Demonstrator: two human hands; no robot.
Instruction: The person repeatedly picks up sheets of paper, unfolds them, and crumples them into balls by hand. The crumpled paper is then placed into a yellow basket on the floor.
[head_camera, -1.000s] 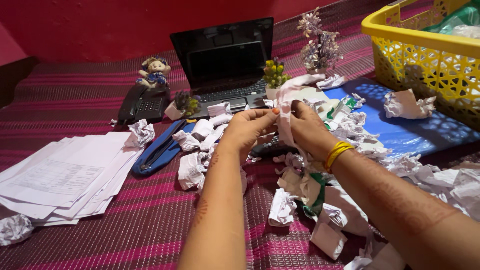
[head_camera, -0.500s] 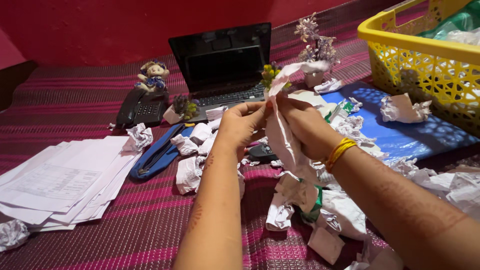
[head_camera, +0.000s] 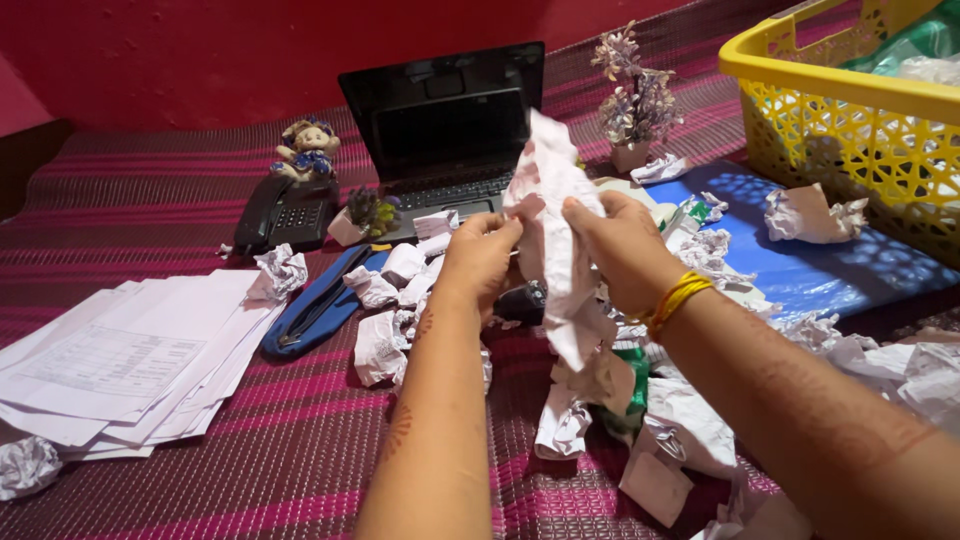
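Both hands, the left hand (head_camera: 478, 258) and the right hand (head_camera: 622, 245), pinch a crumpled white paper (head_camera: 553, 235) with tight fingers, just in front of the laptop (head_camera: 445, 135).

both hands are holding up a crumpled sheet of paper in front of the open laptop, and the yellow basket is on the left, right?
Not quite: in the head view the yellow basket is on the right. Both the left hand and right hand do hold the crumpled sheet before the open laptop.

Crumpled paper sheet (head_camera: 553, 230): white with faint pinkish print, heavily creased, partly unfolded. Held upright at centre frame, its top edge against the dark laptop screen, its lower end hanging down. Pinched at mid-height on both sides, raised above the scattered wads.
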